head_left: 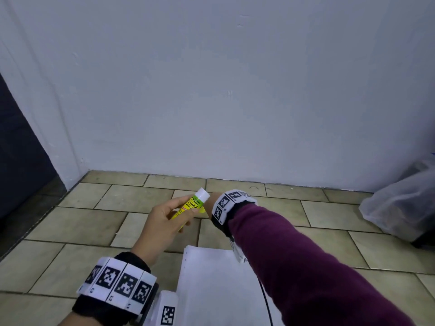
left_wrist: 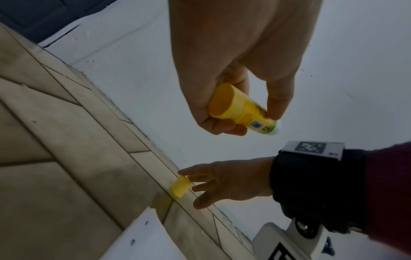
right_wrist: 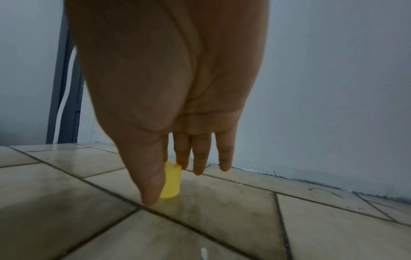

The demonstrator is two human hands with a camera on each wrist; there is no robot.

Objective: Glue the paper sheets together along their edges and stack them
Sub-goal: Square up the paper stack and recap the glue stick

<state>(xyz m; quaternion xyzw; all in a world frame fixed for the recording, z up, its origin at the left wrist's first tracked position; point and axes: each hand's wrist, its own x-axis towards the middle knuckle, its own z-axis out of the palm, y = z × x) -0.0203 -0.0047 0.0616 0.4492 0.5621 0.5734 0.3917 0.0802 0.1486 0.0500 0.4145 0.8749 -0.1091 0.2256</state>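
My left hand [head_left: 186,215] grips a yellow-green glue stick [head_left: 190,204] above the tiled floor, its bare white tip pointing up and away. The left wrist view shows the glue stick [left_wrist: 240,110] from its yellow base, wrapped by the fingers and thumb. My right hand [right_wrist: 165,183] reaches down to the floor near the wall. Its straight fingers touch a small yellow cap [right_wrist: 171,183] that stands on a tile. In that same view the thumb tip sits beside the cap [left_wrist: 180,188], apart from it. A stack of white paper sheets [head_left: 211,278] lies on the floor below my arms.
A white wall [head_left: 235,90] rises just beyond the cap. A dark door [head_left: 18,149] stands at the left. A clear plastic bag [head_left: 400,208] sits on the floor at the right. A thin black cable [head_left: 266,302] runs over the paper.
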